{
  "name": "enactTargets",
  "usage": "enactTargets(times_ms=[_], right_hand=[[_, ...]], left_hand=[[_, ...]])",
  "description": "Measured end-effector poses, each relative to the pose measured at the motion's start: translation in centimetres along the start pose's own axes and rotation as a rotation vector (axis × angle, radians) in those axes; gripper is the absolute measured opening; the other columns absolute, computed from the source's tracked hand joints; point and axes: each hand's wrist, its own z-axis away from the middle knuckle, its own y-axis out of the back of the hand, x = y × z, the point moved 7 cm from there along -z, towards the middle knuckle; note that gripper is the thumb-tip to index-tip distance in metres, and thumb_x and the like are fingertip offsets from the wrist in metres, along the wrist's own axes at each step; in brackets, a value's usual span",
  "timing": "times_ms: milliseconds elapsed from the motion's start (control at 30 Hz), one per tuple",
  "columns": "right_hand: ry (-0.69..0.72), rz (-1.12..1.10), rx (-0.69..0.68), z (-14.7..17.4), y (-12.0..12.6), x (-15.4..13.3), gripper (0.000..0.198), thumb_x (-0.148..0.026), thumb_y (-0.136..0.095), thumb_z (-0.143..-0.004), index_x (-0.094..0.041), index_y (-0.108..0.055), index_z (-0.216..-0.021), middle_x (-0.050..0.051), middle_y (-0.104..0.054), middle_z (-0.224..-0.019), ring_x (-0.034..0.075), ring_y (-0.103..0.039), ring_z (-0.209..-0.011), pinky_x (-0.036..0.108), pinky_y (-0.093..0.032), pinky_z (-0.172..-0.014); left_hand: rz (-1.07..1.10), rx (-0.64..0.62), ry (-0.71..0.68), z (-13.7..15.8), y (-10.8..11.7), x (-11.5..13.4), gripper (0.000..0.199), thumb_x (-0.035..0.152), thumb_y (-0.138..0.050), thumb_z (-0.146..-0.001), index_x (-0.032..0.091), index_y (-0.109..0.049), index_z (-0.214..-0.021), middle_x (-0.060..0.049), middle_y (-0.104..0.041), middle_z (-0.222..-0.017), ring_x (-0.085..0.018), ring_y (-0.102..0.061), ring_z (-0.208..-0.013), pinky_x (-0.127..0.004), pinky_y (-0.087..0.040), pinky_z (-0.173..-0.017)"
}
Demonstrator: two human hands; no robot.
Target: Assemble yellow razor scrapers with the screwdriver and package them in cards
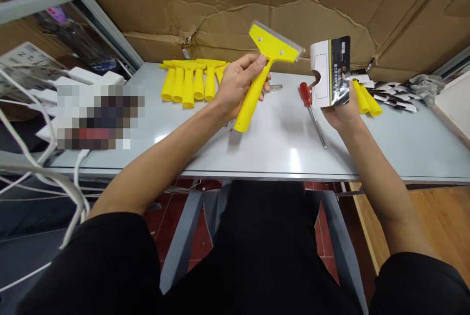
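My left hand (240, 80) is closed round the neck of a yellow scraper (253, 97), held tilted above the table with its wide blade head up and to the right. Two screws show on that head, and a clear strip runs along its edge. In my right hand (343, 111) is a folded black-and-white packaging card (330, 72) with a cut-out on its left side; the card hides most of the fingers. Between the hands, a screwdriver (306, 94) with a red handle lies on the table. Small screws (229, 125) lie partly hidden beneath the scraper.
Several yellow scraper handles (188, 87) lie in a row at the back left. More yellow handles (367, 99) and a stack of cards (396, 94) sit at the right. White cables (79, 173) hang over the left edge. Cardboard (235, 6) stands behind the table (257, 160).
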Motion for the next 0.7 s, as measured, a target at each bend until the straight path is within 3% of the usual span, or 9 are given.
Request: enactTargets(times_ms=[100,200,300,533,600,700], right_hand=[[-0.024,-0.004,-0.040,0.5,-1.4,0.3,0.095,-0.101,-0.066,-0.071,-0.022,-0.055,-0.122,0.005,-0.066,-0.138,0.012,-0.071,-0.114,0.025,-0.063,-0.077],[0.035,0.066,-0.058,1.1,-2.7,-0.1,0.098,-0.105,-0.065,-0.069,-0.021,-0.055,-0.118,0.004,-0.068,-0.124,0.010,-0.069,-0.113,0.021,-0.062,-0.082],[0.091,0.092,-0.048,1.4,-3.1,-0.6,0.099,-0.104,-0.068,-0.067,-0.019,-0.055,-0.114,0.003,-0.068,-0.119,0.009,-0.068,-0.114,0.020,-0.060,-0.086],[0.075,0.092,0.087,-0.8,1.1,0.3,0.098,-0.113,-0.046,-0.073,-0.024,-0.053,-0.115,0.007,-0.068,-0.116,0.011,-0.067,-0.103,0.028,-0.059,-0.073],[0.091,0.083,0.082,-1.4,1.6,1.0,0.097,-0.111,-0.047,-0.074,-0.024,-0.054,-0.117,0.008,-0.069,-0.121,0.012,-0.069,-0.105,0.028,-0.061,-0.074],[0.139,0.020,0.068,-1.5,0.9,1.5,0.093,-0.101,-0.068,-0.071,-0.021,-0.056,-0.117,0.008,-0.070,-0.125,0.012,-0.072,-0.113,0.029,-0.067,-0.088]], left_hand=[[0.069,0.051,-0.029,-0.6,0.8,0.1,0.034,0.060,-0.081,-0.100,0.029,-0.068,-0.104,0.000,-0.075,-0.090,-0.017,-0.078,-0.089,-0.026,-0.064,-0.067],[0.054,0.092,-0.050,-1.2,1.9,0.3,0.041,0.070,-0.080,-0.097,0.032,-0.065,-0.102,-0.001,-0.077,-0.093,-0.019,-0.079,-0.099,-0.028,-0.068,-0.077],[-0.006,0.113,-0.048,-1.2,2.4,0.5,0.040,0.067,-0.081,-0.097,0.032,-0.064,-0.101,-0.002,-0.078,-0.095,-0.021,-0.079,-0.102,-0.031,-0.070,-0.080],[-0.022,-0.044,-0.004,-0.3,0.2,0.2,0.038,0.053,-0.092,-0.091,0.027,-0.067,-0.102,0.001,-0.074,-0.085,-0.016,-0.077,-0.074,-0.026,-0.063,-0.059],[0.012,0.006,-0.017,-0.6,0.6,-0.1,0.041,0.057,-0.093,-0.090,0.027,-0.066,-0.100,0.001,-0.076,-0.087,-0.017,-0.079,-0.080,-0.027,-0.065,-0.063],[0.077,0.109,-0.055,-1.6,2.2,-0.7,0.048,0.065,-0.096,-0.084,0.030,-0.065,-0.095,0.000,-0.079,-0.092,-0.021,-0.082,-0.098,-0.031,-0.070,-0.074]])
